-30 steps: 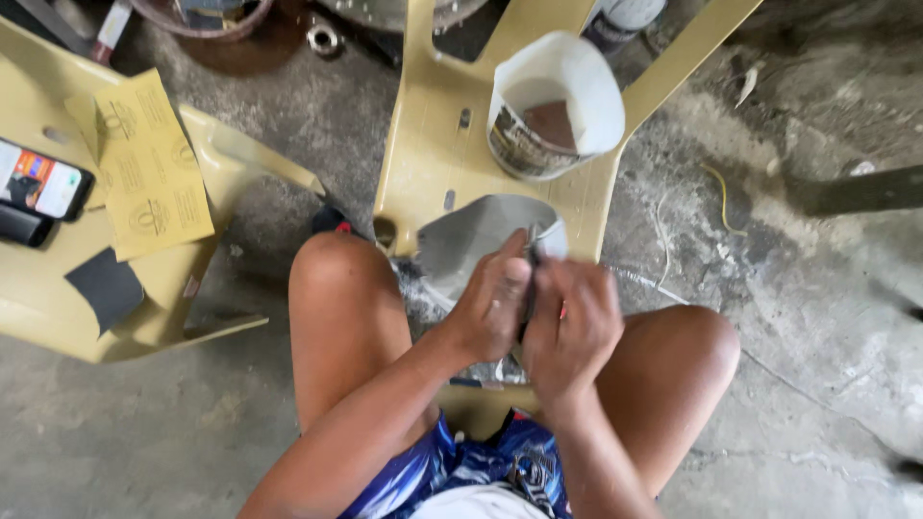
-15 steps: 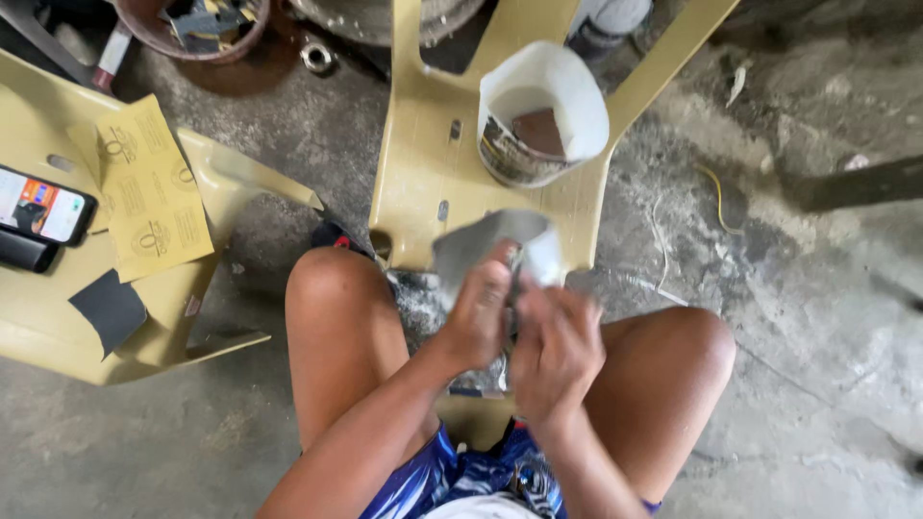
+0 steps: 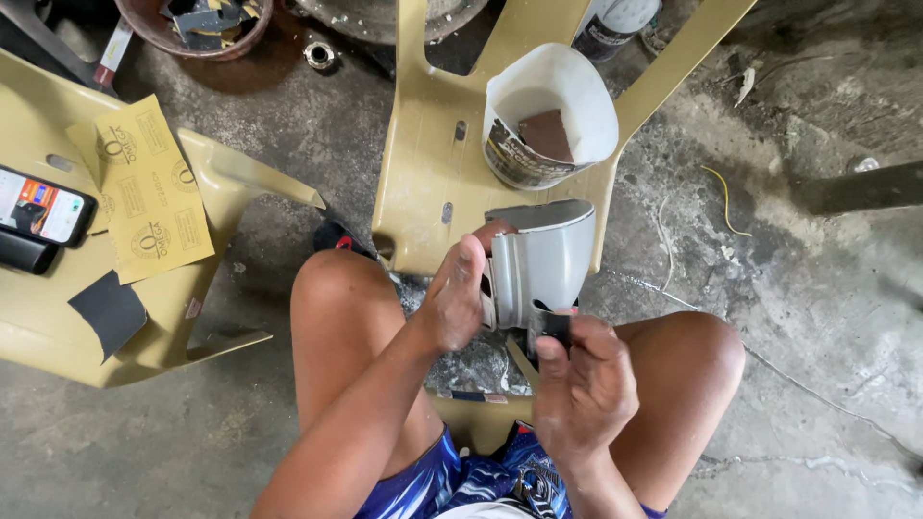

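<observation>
While the left hand (image 3: 452,298) grips the grey moulded panel (image 3: 540,258) over the knees, just below the cut white tub (image 3: 558,106), the right hand (image 3: 582,384) pinches dark sandpaper (image 3: 550,325) against its lower edge: sanding looks underway, and steady strokes seem needed.

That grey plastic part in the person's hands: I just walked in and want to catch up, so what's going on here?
A seated person holds a curved grey plastic part over their knees. The left hand steadies its side, and the right hand presses a small dark piece of sandpaper against its lower edge. In front of them stands a cut white container on a tan plastic chair. To the left, yellow sandpaper sheets and a phone lie on another tan chair.
</observation>
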A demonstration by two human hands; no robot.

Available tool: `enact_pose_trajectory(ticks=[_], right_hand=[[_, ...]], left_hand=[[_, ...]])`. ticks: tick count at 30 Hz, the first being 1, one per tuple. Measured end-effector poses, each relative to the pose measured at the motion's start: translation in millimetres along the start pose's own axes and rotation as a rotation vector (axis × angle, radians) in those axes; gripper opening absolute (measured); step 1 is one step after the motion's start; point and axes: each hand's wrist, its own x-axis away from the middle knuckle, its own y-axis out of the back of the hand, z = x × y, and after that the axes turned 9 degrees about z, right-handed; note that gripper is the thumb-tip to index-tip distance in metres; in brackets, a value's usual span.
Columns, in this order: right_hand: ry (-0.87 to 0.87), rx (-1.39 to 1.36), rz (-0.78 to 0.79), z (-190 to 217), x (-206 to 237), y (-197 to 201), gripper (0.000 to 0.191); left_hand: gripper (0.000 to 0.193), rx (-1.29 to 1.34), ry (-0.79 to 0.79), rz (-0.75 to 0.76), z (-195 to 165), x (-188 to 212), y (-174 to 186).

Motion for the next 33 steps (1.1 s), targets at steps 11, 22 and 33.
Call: enact_pose_trajectory(ticks=[11,22,33], right_hand=[[-0.384,-1.097,-0.065,25.0,-22.7,16.6,0.046],[-0.219,-0.441,-0.143,6.0,-8.2,23.8,0.025],[0.095,0.484,0.017,1.5,-11.9,-3.2,0.02]], left_hand=[[0.087,-0.112,-0.012,-0.027,-6.9,-0.7,-8.9],[0.085,-0.259,-0.044,-0.013,2.5,3.5,-24.4],[0.08,-0.466,-0.2,-0.078,5.2,7.5,-36.3]])
